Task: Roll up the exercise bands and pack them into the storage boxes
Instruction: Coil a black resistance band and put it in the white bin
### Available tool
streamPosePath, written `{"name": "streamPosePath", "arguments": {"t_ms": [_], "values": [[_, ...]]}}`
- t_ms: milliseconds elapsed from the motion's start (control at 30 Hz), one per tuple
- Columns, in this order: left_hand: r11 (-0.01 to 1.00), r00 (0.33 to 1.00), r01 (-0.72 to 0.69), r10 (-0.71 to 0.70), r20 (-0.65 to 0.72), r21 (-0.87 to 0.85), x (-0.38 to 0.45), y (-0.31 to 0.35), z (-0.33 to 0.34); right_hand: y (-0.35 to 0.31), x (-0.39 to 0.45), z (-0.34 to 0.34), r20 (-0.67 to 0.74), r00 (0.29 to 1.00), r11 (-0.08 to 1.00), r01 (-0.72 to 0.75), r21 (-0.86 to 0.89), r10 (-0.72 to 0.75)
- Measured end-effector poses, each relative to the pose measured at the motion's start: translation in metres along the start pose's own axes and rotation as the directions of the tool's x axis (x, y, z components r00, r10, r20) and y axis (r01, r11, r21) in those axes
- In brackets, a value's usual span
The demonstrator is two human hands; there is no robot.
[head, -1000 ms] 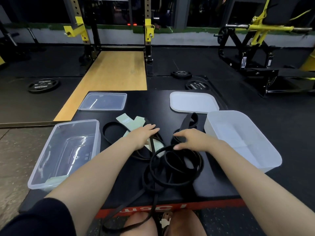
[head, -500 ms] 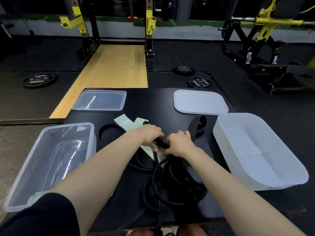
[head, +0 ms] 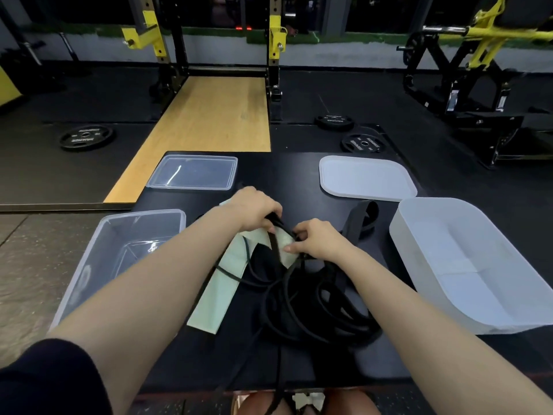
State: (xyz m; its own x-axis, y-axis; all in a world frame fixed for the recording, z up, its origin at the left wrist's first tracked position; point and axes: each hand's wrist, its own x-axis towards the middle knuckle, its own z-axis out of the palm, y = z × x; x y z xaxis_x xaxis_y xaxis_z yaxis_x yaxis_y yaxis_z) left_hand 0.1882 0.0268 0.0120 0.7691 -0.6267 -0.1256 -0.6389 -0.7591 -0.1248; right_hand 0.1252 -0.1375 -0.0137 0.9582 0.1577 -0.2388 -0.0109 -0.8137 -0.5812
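In the head view, a thin black band (head: 276, 247) is pinched by the left hand (head: 254, 209) and the right hand (head: 317, 239) above the tangled black bands (head: 314, 307) and a pale green band (head: 221, 292) on the black platform (head: 281, 172). The clear box (head: 89, 265) and the white box (head: 478, 265) are seen empty, so nothing is judged rolled or packed yet. White lettering is seen on a weight plate (head: 362, 142), but it cannot be read.

Wt plates (head: 86, 137), squat rack (head: 275, 34), wood platform (head: 206, 115).
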Motion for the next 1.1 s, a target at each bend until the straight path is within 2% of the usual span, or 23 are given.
{"name": "streamPosePath", "arguments": {"t_ms": [200, 333, 433, 600, 700, 833, 933, 1033, 1100], "values": [[0.975, 0.963, 0.218, -0.211, -0.167, 0.029, -0.027, -0.037, -0.016, -0.025, 0.007, 0.009, 0.057, 0.998, 0.962, -0.038, 0.272, 0.023], [0.927, 0.911, 0.375, -0.364, -0.193, 0.025, -0.039, -0.054, -0.014, -0.034, 0.012, 0.015, 0.086, 0.996, 0.964, -0.051, 0.260, 0.029], [0.900, 0.890, 0.433, -0.421, -0.172, 0.037, -0.046, -0.055, -0.006, -0.036, 0.013, 0.021, 0.103, 0.994, 0.974, -0.053, 0.219, 0.031], [0.905, 0.904, 0.426, -0.425, -0.054, 0.011, -0.054, -0.045, 0.021, -0.029, 0.013, 0.038, 0.109, 0.989, 0.990, -0.109, 0.092, 0.099], [0.914, 0.917, 0.396, -0.399, -0.018, -0.086, -0.060, -0.037, 0.033, -0.024, 0.012, 0.042, 0.074, 0.987, 0.987, -0.146, 0.066, 0.142], [0.930, 0.933, 0.356, -0.360, -0.028, -0.097, -0.070, -0.023, 0.037, -0.019, 0.010, 0.042, 0.046, 0.987, 0.988, -0.152, 0.014, 0.151], [0.935, 0.937, 0.325, -0.339, -0.083, -0.143, -0.077, -0.009, 0.033, -0.019, -0.001, 0.041, 0.041, 0.996, 0.994, -0.072, -0.084, 0.075], [0.903, 0.930, 0.311, -0.354, -0.104, -0.296, -0.089, 0.010, 0.026, -0.018, -0.018, 0.037, 0.093, 0.996, 0.993, 0.020, -0.116, -0.009], [0.823, 0.915, 0.361, -0.404, -0.005, -0.438, -0.098, 0.023, 0.025, -0.013, -0.026, 0.035, 0.175, 0.984, 0.988, 0.025, -0.153, 0.002]]}}
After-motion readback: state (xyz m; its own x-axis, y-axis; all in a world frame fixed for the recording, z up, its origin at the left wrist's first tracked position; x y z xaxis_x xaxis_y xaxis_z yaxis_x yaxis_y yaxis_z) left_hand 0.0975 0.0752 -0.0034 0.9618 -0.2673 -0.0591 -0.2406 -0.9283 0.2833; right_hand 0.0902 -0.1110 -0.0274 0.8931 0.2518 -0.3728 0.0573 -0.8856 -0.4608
